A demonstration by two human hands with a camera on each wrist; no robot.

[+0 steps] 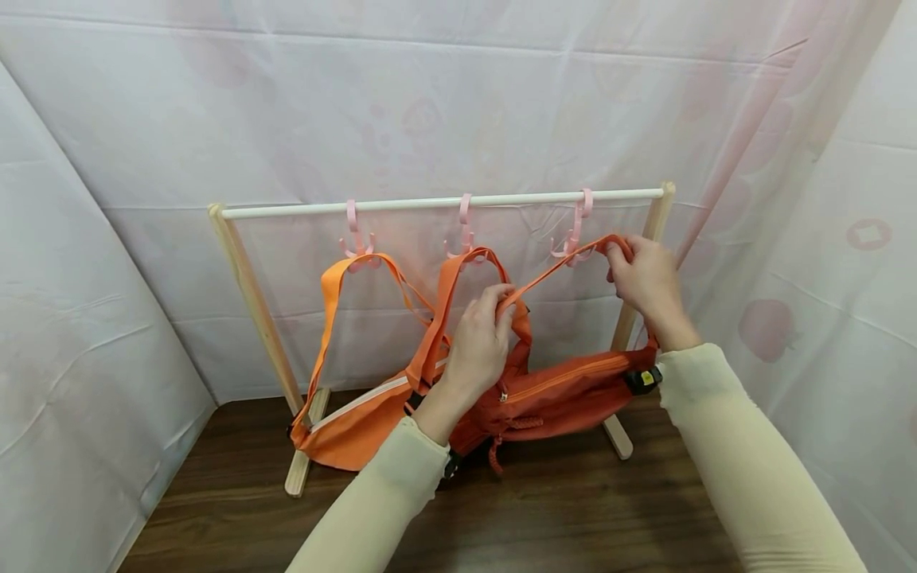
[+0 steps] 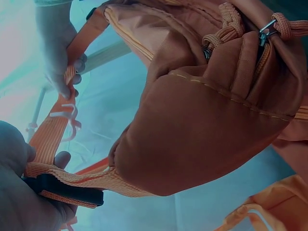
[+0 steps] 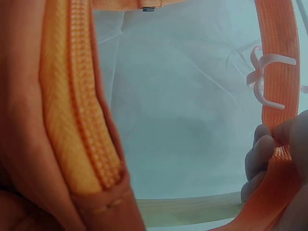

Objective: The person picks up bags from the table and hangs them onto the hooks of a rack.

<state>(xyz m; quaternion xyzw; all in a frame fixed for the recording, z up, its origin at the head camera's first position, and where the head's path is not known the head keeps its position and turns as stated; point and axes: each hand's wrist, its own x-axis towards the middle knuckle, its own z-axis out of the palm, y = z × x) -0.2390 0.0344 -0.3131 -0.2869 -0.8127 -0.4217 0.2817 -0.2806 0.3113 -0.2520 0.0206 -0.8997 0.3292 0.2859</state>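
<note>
A rust-orange waist bag (image 1: 566, 398) hangs low from its webbing strap (image 1: 552, 269), which both hands hold up. My left hand (image 1: 478, 338) grips the strap's left part beside a black buckle (image 2: 67, 190). Fingers and thumb of my right hand (image 1: 648, 278) pinch it farther right, near the rack's right post. Between the hands, the strap slants up past the right pink hook (image 1: 571, 239), overlapping its lower prongs in the head view. Corded zipper pulls (image 2: 226, 24) dangle from the bag. My left forearm hides part of its left side.
A white rail (image 1: 408, 205) on wooden posts carries three pink hooks. A lighter orange bag (image 1: 358, 434) hangs by its strap on the left hook (image 1: 353, 231). Another orange strap (image 1: 440, 310) loops over the middle hook (image 1: 466, 223). Beneath is a dark wooden table (image 1: 559, 509); pale curtains surround it.
</note>
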